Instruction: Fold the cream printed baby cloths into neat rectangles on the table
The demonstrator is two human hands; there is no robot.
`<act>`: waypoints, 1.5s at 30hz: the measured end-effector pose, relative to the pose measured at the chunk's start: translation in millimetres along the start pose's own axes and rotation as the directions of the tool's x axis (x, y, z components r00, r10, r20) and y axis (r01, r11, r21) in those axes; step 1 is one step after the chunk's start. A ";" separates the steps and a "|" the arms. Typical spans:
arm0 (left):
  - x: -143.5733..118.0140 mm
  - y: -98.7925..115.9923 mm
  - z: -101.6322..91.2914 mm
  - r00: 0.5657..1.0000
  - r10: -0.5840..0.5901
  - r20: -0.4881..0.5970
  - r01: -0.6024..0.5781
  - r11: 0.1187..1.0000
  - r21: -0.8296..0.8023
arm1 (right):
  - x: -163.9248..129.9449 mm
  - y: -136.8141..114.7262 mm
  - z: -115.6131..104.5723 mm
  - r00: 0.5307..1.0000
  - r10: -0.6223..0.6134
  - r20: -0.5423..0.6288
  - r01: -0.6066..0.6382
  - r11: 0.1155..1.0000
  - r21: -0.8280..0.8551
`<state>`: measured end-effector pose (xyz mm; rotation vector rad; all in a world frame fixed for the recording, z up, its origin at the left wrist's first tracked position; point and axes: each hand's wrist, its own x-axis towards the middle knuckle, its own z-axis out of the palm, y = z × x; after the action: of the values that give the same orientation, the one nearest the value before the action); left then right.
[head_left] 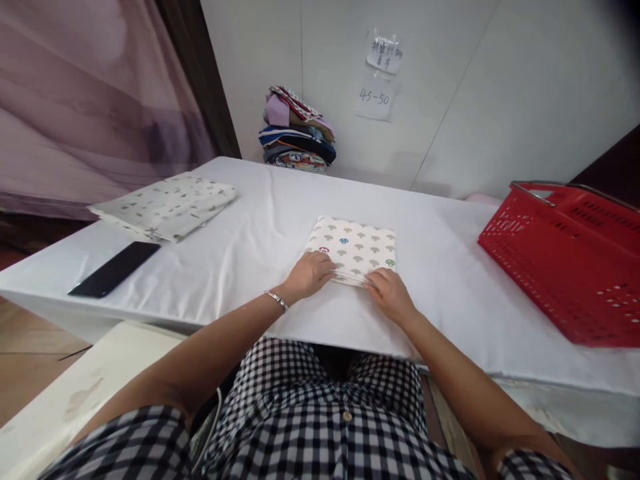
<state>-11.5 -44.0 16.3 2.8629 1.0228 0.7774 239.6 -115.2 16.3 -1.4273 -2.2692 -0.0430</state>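
Note:
A white cloth with grey mushroom prints, a few of them coloured, lies folded into a layered square on the white-covered table. My left hand, with a silver bracelet at the wrist, grips its near left corner, fingers curled over the top. At the near right corner my right hand pinches the folded edge, thumb toward the layers. Both hands are close to the table surface, a short gap apart. My fingertips are partly hidden in the cloth's near edge.
On the left lie a loosely folded leaf-print cloth and a black phone. A red plastic basket stands at the right. Behind the white tablecloth rises a stack of folded fabrics; paper signs hang on the wall.

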 end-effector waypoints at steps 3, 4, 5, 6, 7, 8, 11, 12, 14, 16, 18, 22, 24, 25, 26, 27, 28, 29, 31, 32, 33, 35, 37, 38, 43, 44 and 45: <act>8.2 3.6 7.7 1.000 -0.013 0.019 0.014 0.998 -0.057 | 8.6 -4.8 3.3 1.000 -0.014 -0.005 0.014 1.000 -0.005; 9.7 3.6 9.1 0.999 -0.027 0.024 0.028 0.996 -0.082 | 10.4 -5.1 5.2 1.000 -0.015 -0.016 0.015 1.000 -0.005; 10.7 3.4 10.0 0.999 -0.044 0.026 0.047 0.993 -0.109 | 11.7 -4.9 7.4 0.999 -0.017 -0.030 0.017 1.000 -0.005; 11.3 3.0 10.4 0.998 -0.063 0.025 0.066 0.989 -0.134 | 12.4 -4.2 9.6 0.999 -0.023 -0.045 0.022 1.000 -0.008; 11.6 2.6 10.4 0.997 -0.078 0.023 0.080 0.985 -0.155 | 12.6 -3.1 11.9 0.998 -0.031 -0.061 0.031 0.999 -0.014; 11.7 2.3 10.1 0.996 -0.086 0.020 0.088 0.982 -0.169 | 12.4 -2.0 14.0 0.996 -0.042 -0.075 0.040 0.999 -0.022; 11.2 3.0 8.4 0.998 -0.061 0.009 0.062 0.983 -0.174 | 9.2 0.2 18.2 0.990 -0.075 -0.116 0.070 0.997 -0.040; 10.8 3.6 7.7 0.999 -0.040 0.009 0.041 0.985 -0.169 | 7.4 0.2 19.0 0.989 -0.083 -0.124 0.078 0.996 -0.045; 9.4 4.7 6.8 1.000 0.006 0.017 -0.003 0.987 -0.158 | 3.1 -0.6 19.7 0.987 -0.095 -0.132 0.088 0.994 -0.058; 7.6 5.3 6.2 0.999 0.037 0.029 -0.033 0.988 -0.148 | -1.1 -1.8 20.0 0.986 -0.105 -0.127 0.097 0.993 -0.072; 5.5 4.8 5.8 0.998 0.048 0.039 -0.042 0.989 -0.143 | -4.6 -2.7 20.1 0.987 -0.108 -0.117 0.099 0.992 -0.080; 2.3 2.7 2.7 0.996 0.072 0.051 -0.063 0.987 -0.150 | -8.6 -2.8 20.0 0.991 -0.106 -0.076 0.099 0.991 -0.088; 3.3 3.0 0.2 0.995 0.083 0.055 -0.073 0.985 -0.159 | -9.0 -3.5 19.4 0.993 -0.108 -0.049 0.102 0.990 -0.101; 5.1 3.8 -0.9 0.995 0.080 0.060 -0.070 0.984 -0.161 | -8.7 -4.2 18.9 0.994 -0.107 -0.035 0.103 0.989 -0.109; 7.9 5.1 -1.6 0.996 0.070 0.062 -0.060 0.985 -0.160 | -8.2 -5.1 18.4 0.994 -0.105 -0.022 0.101 0.988 -0.118; 11.4 6.7 -1.8 0.997 0.057 0.060 -0.047 0.986 -0.158 | -7.5 -6.2 17.9 0.995 -0.101 -0.011 0.099 0.987 -0.125; 15.5 8.3 -1.4 0.998 0.047 0.052 -0.038 0.987 -0.155 | -6.7 -7.4 17.3 0.995 -0.097 -0.002 0.096 0.987 -0.130; 19.7 9.9 -0.4 0.998 0.042 0.040 -0.036 0.987 -0.154 | -6.1 -8.5 16.9 0.996 -0.091 0.005 0.091 0.987 -0.133; 26.6 11.6 3.4 0.999 0.044 0.000 -0.043 0.988 -0.149 | -5.8 -10.2 16.3 0.997 -0.081 0.014 0.083 0.987 -0.134; 28.5 11.6 5.8 0.999 0.041 -0.016 -0.043 0.990 -0.136 | -6.3 -10.7 16.3 0.997 -0.079 0.016 0.080 0.988 -0.132; 28.9 11.2 8.4 0.999 0.026 -0.024 -0.028 0.994 -0.110 | -7.1 -11.2 16.5 0.997 -0.078 0.016 0.080 0.989 -0.125; 26.0 9.4 13.5 0.999 -0.038 -0.009 0.037 0.999 -0.027 | -9.0 -12.4 16.8 0.997 -0.076 0.013 0.076 0.993 -0.092; 20.4 7.8 18.1 0.994 -0.102 0.034 0.099 0.993 0.069 | -8.2 -15.4 16.3 0.998 -0.063 0.015 0.063 0.997 -0.034; 17.7 7.5 20.2 0.991 -0.123 0.054 0.116 0.987 0.110 | -5.7 -17.9 15.4 0.998 -0.054 0.018 0.054 0.999 0.003; 12.7 10.4 25.8 0.981 -0.151 0.124 0.123 0.970 0.208 | 29.0 -39.3 8.9 0.996 -0.085 0.008 0.083 0.984 0.159; 12.3 11.1 25.8 0.977 -0.157 0.147 0.124 0.969 0.213 | 36.8 -43.7 9.6 0.995 -0.100 0.017 0.096 0.983 0.158; 11.7 11.4 25.2 0.972 -0.166 0.168 0.128 0.968 0.217 | 43.1 -47.6 11.8 0.994 -0.106 0.037 0.099 0.985 0.143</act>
<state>14.5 -42.0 1.4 2.9084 1.3411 0.4079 178.9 -97.6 32.7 -1.2504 -2.3301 0.1151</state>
